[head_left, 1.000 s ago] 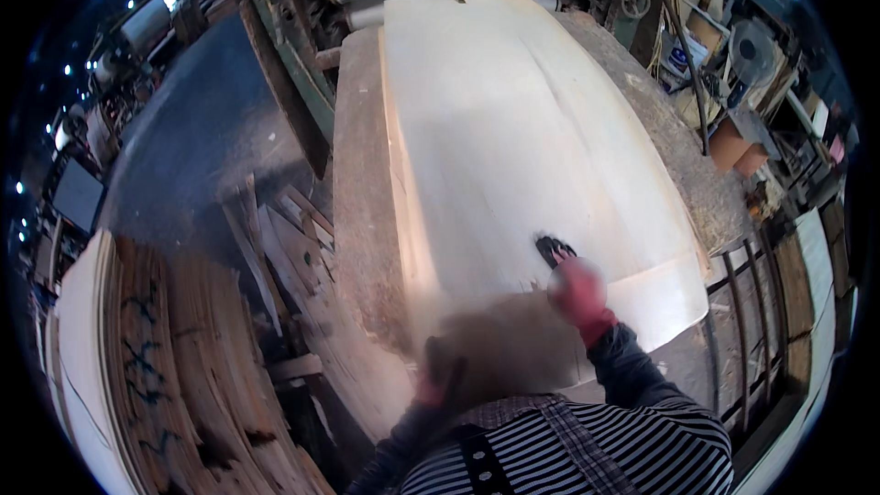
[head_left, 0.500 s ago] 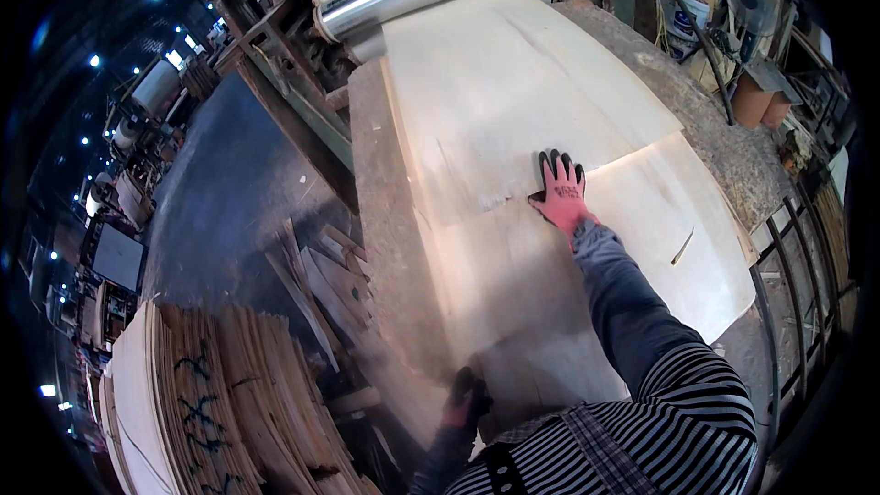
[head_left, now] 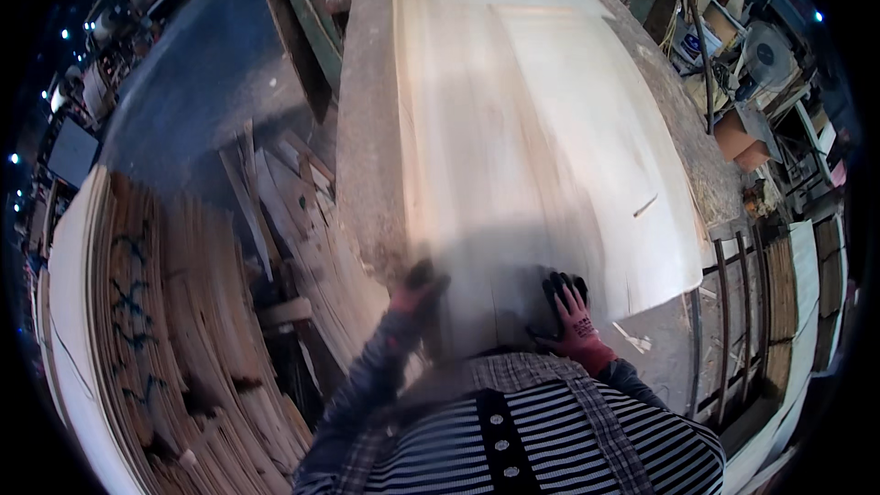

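Note:
Pale wood veneer sheets (head_left: pixel 587 119) lie layered on a long bench in front of me. A darker, streaked sheet (head_left: pixel 477 147) lies along the left of the stack, blurred by motion. At its near left edge is my left hand (head_left: pixel 420 288), in a pink and black glove; its fingers are too smeared to read. My right hand (head_left: pixel 572 323), gloved the same way, rests at the near edge with fingers spread and thumb apart. A thin dark splinter (head_left: pixel 644 206) lies on the sheets at the right.
The worn bench top (head_left: pixel 367 119) shows along the left side. Tall bundles of veneer (head_left: pixel 183 302) stand at the lower left beside loose offcuts (head_left: pixel 293 174). On the right are metal rails (head_left: pixel 722 330), a cardboard box (head_left: pixel 741 139) and a fan (head_left: pixel 768 57).
My right hand has come back from mid-sheet to the near edge. My left hand has moved forward onto the sheet's left edge. The view has shifted, and the roller is mostly out of sight.

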{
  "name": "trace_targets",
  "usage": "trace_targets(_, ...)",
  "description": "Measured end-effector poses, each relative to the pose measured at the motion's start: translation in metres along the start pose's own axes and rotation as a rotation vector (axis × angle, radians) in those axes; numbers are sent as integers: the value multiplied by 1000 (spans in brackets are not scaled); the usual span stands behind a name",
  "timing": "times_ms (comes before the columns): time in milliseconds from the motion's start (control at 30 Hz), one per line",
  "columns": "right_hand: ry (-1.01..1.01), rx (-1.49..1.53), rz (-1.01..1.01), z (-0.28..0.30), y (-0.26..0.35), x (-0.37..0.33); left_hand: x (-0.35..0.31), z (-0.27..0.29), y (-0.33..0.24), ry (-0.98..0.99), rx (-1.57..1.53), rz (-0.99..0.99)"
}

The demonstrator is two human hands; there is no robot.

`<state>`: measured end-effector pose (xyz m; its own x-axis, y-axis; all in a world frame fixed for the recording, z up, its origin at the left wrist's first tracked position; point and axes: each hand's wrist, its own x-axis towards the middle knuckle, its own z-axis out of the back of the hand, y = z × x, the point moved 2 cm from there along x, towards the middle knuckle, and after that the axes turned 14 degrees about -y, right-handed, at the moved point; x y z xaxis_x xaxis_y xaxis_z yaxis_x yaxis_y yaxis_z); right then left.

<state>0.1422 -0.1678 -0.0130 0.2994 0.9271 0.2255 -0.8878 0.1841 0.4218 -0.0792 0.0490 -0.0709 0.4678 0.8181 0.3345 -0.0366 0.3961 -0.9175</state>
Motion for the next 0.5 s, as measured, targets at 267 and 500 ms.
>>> trace_targets(267, -54, 144, 77, 11, 14, -20, 34, -23, -104, -34, -619, 572)
trace_targets(500, -158, 124, 148, 19, 19, -15, 30, -34, -131, 138, -975, 759)
